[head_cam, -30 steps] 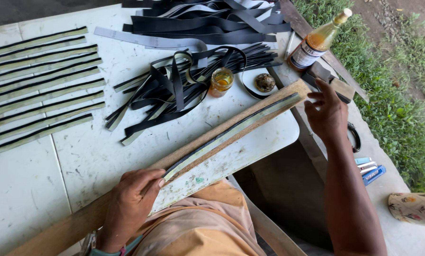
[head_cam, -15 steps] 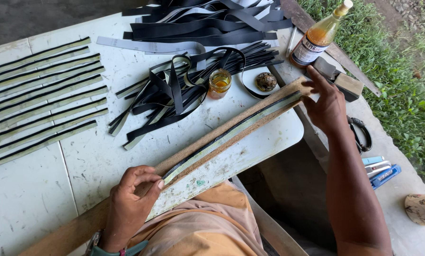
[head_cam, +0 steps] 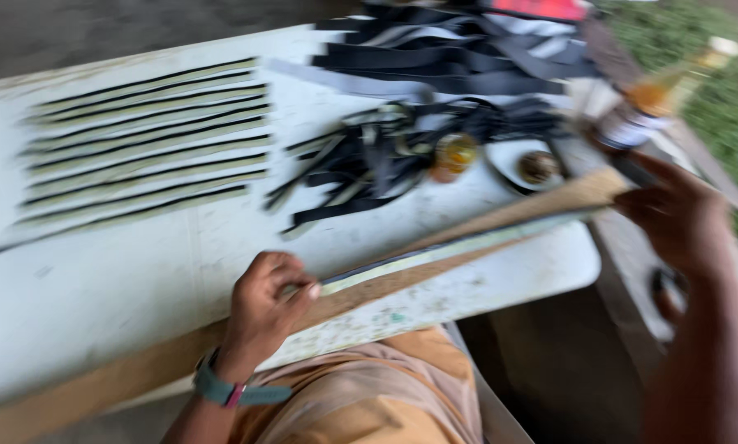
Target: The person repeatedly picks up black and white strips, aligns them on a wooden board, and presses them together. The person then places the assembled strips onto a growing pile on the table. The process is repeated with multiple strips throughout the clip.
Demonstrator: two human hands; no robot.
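Left hand (head_cam: 266, 308) is closed on a long brown wooden plank (head_cam: 434, 251), gripped at its two-o'clock end by right hand (head_cam: 681, 218).

A white table (head_cam: 97, 304), stained and worn, carries a row of long thin strips (head_cam: 138, 140), dark and pale, laid side by side at its left. A tangled heap of black strips (head_cam: 385, 160) lies near the middle, with wider black bands (head_cam: 459, 62) piled behind. A small amber jar (head_cam: 454, 156) stands beside a small dish (head_cam: 523, 164). A blurred amber bottle (head_cam: 657, 94) stands at the right, grass (head_cam: 722, 99) beyond.
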